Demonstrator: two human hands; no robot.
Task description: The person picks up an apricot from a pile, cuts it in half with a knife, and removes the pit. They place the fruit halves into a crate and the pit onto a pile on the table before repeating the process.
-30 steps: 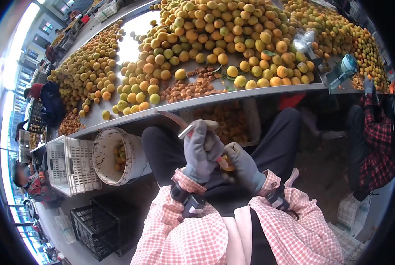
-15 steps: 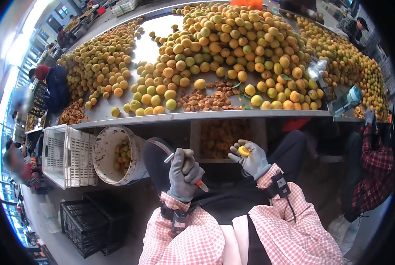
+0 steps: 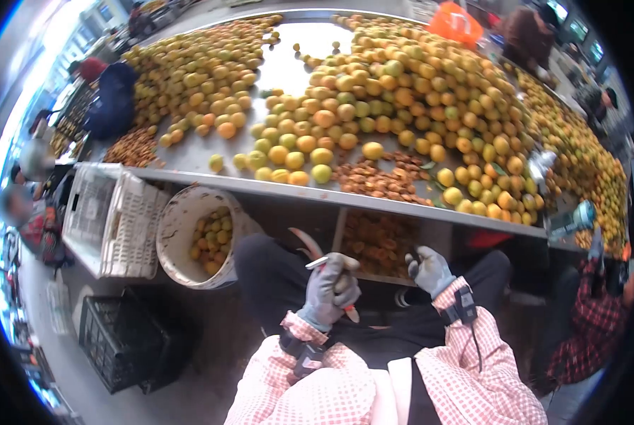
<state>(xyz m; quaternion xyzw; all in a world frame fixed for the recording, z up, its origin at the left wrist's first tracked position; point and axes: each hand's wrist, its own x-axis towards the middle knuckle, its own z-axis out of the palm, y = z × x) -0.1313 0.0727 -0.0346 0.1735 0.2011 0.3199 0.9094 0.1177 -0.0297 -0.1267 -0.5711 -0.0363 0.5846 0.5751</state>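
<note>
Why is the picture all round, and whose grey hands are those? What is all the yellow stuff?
There is no machine here, just a person at work. A small camera on the person's head looks down, and its wide lens bends the picture round. The grey things are that person's own gloved hands. The left hand grips a knife with a curved blade. The right hand is near a tray of cut fruit under the table; I can't tell if it holds anything. On the long metal table lie heaps of yellow and orange fruit, like apricots, and a brown pile of pits. By the person's knee stands a white bucket with some fruit inside. Another person in a red check shirt is at the right.
</note>
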